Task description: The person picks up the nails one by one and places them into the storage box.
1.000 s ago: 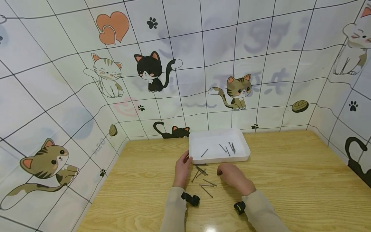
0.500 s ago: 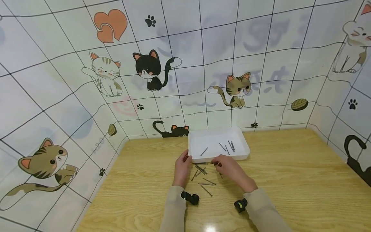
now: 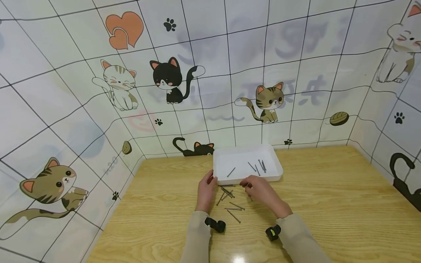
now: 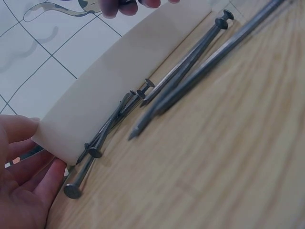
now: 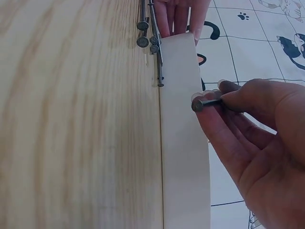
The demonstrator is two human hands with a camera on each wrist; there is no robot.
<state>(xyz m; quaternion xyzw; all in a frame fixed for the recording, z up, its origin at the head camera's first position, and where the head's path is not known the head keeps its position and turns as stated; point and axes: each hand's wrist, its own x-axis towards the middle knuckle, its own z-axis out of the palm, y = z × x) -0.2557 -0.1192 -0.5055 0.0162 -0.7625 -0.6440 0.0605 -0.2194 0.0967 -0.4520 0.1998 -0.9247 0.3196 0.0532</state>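
Note:
My left hand (image 3: 206, 193) holds the front left corner of a shallow white tray (image 3: 241, 153), thumb at the rim and fingers lower at the corner in the left wrist view. A steel nail (image 5: 205, 103) is pinched between the thumb and fingers of my right hand (image 3: 261, 190), just in front of the tray's front wall. Between the hands, a loose pile of nails (image 3: 227, 192) lies on the table, some crossing each other. Closer to me are a few more nails (image 3: 233, 209). Inside the tray, several nails (image 3: 257, 167) lie mostly toward the right.
The wooden table (image 3: 158, 226) carries all of this. Behind it and at both sides stands a white gridded wall covering (image 3: 217, 87) printed with cats. Black wrist cameras (image 3: 215, 224) are strapped over both sleeves.
My right hand has moved left and forward to the tray's front edge, and a nail now shows in its fingers. The left hand stays at the tray corner.

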